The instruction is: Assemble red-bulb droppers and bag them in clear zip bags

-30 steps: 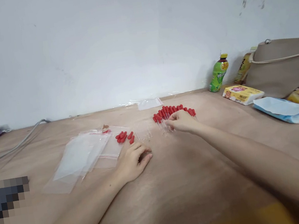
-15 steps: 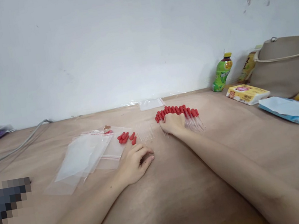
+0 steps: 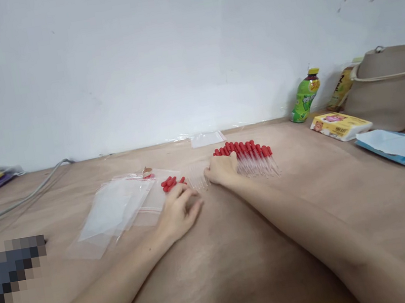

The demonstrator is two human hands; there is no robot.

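Clock readings are from the wearer's side, 12 being toward the wall. The right hand (image 3: 221, 168) lies over the left end of the droppers (image 3: 248, 148); its fingers are bent, but whether they pinch anything cannot be told. The droppers run from its 12 to 3 o'clock, red bulbs away and stems toward the wearer, an order that probably keeps them aligned and countable. The left hand (image 3: 179, 211) is half curled, thumb parted from fingers, no object visible in its grasp; the tips are blurred. Loose bulbs (image 3: 169, 183) lie at its 12 o'clock, partly hidden; contact unclear. Tubes (image 3: 197, 178) lie side by side between the hands, presumably for reach from either. Bags (image 3: 108, 212) overlap at the left hand's 9 to 10: thin, clear film, red seal lines. Bulbs: matte, rubbery-looking, rounded. Tubes: slender, transparent; glass or plastic undetermined. Table (image 3: 221, 266): brown, dull-surfaced.
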